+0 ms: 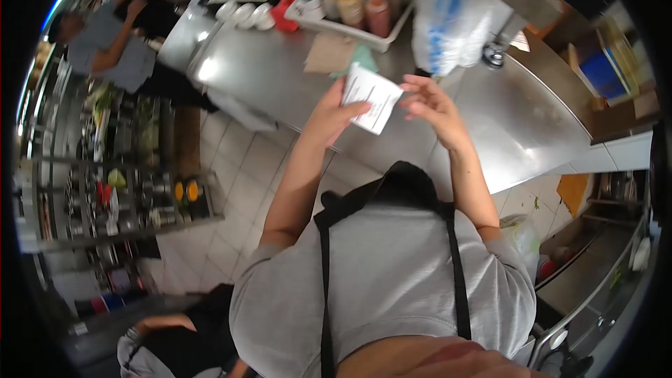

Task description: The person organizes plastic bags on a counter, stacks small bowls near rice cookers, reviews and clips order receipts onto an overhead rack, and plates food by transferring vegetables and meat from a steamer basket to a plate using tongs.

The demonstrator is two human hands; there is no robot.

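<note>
My left hand (332, 113) holds a white printed paper slip (372, 99) over the steel counter (273, 63), its thumb lying across the print. Just right of the slip is my right hand (432, 106), fingers apart and curved, with nothing in them. Its fingertips are close to the paper's right edge. Beyond the slip, a brown piece of paper or card (327, 53) and a pale green one (364, 61) lie on the counter.
A white tray (383, 40) holds several sauce bottles at the back. Beside it are a white plastic bag (448, 24) and a metal bell (493, 54). One person (105, 42) stands at the upper left, another (178, 343) at the lower left. Shelves (105, 238) line the left side.
</note>
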